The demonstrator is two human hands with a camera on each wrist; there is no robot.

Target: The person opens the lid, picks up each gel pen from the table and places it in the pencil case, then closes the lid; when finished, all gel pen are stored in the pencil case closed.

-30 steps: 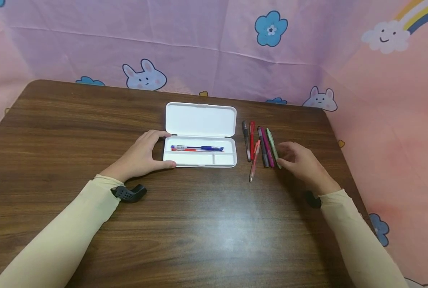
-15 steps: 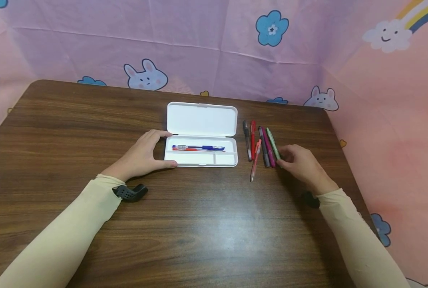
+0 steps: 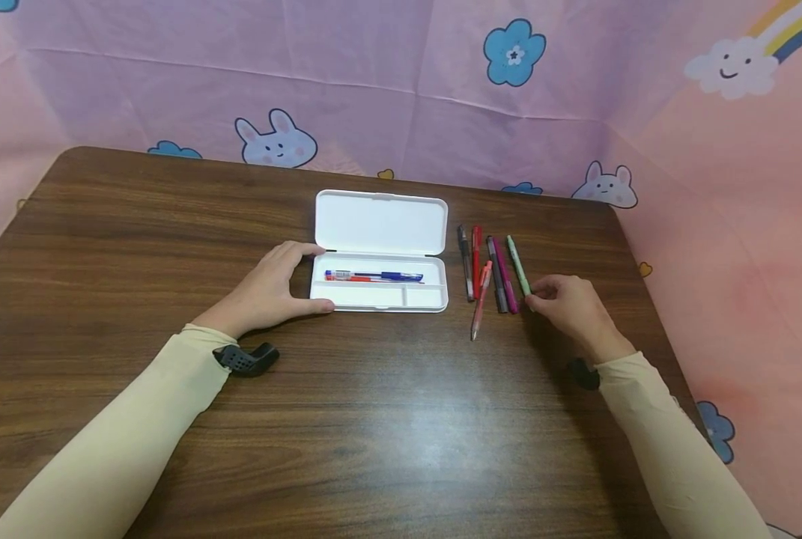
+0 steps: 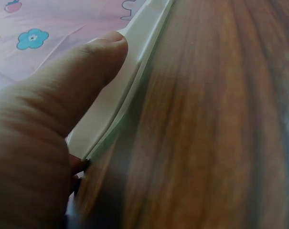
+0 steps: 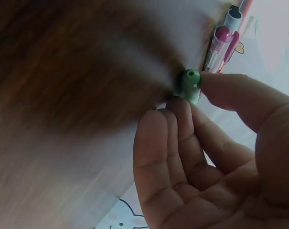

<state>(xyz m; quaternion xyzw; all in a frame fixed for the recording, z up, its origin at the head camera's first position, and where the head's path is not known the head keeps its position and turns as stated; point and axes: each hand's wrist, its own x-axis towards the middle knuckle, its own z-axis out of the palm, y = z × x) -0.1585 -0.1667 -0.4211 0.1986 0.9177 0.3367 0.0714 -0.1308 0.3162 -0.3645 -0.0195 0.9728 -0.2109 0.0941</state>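
Note:
An open white pencil case (image 3: 380,221) lies at the table's middle, with a blue pen (image 3: 374,276) and a red one in its tray. My left hand (image 3: 304,278) grips the case's left end, its thumb (image 4: 87,71) lying along the white front wall (image 4: 130,95). Right of the case lie several loose pens. The rightmost is a green pen (image 3: 518,263). My right hand (image 3: 534,293) pinches its near end (image 5: 191,78) between thumb and fingers. The magenta pen (image 5: 220,38) lies just beside it.
A black pen (image 3: 465,262), a red pen (image 3: 476,251), a coral pen (image 3: 480,299) and a dark grey pen (image 3: 497,273) lie between the case and the green pen. The brown table (image 3: 374,419) ends at pink cartoon-print cloth walls behind and to the right.
My right hand has moved in and closed its fingertips on the green pen's near end. The pen has shifted slightly right, away from the magenta one. The left hand has stayed put.

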